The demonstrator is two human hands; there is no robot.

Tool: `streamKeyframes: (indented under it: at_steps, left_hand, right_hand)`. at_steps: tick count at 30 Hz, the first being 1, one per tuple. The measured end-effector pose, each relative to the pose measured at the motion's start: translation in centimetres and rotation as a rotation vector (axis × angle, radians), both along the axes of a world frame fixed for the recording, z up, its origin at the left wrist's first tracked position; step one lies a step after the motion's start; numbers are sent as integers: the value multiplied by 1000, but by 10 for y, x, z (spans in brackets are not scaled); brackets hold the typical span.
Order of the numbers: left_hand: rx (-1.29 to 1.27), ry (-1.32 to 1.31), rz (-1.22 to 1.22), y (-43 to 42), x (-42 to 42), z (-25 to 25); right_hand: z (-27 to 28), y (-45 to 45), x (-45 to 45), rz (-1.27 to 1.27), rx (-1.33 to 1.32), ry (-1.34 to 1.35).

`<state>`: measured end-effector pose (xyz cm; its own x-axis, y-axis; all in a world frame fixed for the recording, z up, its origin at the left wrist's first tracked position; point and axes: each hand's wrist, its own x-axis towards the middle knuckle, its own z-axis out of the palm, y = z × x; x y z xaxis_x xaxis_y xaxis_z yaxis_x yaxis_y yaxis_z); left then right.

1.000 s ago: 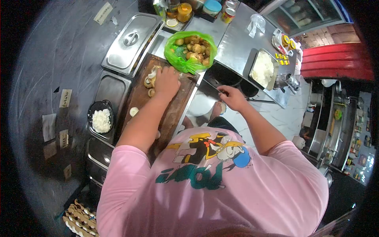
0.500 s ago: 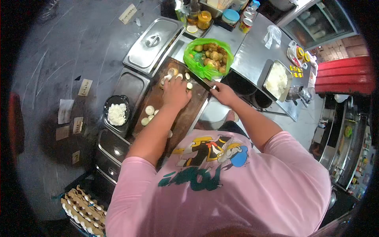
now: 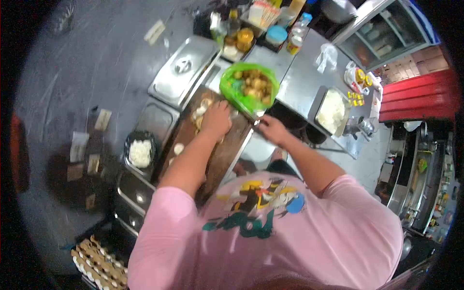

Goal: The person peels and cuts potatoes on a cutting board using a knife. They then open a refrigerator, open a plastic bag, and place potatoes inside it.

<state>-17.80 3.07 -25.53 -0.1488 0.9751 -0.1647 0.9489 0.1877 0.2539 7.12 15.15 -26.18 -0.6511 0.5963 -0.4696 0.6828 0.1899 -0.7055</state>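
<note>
Motion-blurred, fisheye-warped, black edges

Pink short-sleeved shirt [image 3: 290, 237], cartoon duck print, green lettering.

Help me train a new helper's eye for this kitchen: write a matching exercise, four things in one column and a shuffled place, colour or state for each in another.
Things
1. Plastic bag
2. Left hand
3. Corrugated sheet
4. Bowl

Matches
A. Black, with white food inside
B. Red
C. Over the cutting board
D. Bright green

Pairs: 1-D, 2-C, 3-B, 4-A
</note>
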Motion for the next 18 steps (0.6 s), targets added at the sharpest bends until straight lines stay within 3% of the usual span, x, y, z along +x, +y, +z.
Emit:
streamKeyframes:
  at_steps: [1, 2, 3, 7, 10, 12, 16, 18]
  left_hand:
    - [113, 23, 5, 3, -1, -4]
    - [158, 54, -24, 5, 0, -3]
    - [210, 87, -52, 7, 0, -4]
    - [-6, 32, -5, 13, 6, 6]
    - [59, 72, -59, 2, 7, 1]
    - [23, 99, -125, -6, 5, 9]
    - [18, 124, -161, -19, 3, 6]
    - [-55, 164, -119, -23, 3, 2]
  right_hand:
    - [3, 3, -2, 13, 14, 15]
    - [-37, 11, 2, 77, 73, 63]
    - [-8, 6, -5, 35, 50, 2]
    - [5, 0, -12, -38, -10, 74]
    - [-7, 1, -15, -58, -64, 173]
    - [-31, 1, -17, -2, 130, 173]
    - [-6, -9, -28, -4, 54, 182]
    - [-30, -11, -38, 46, 252, 188]
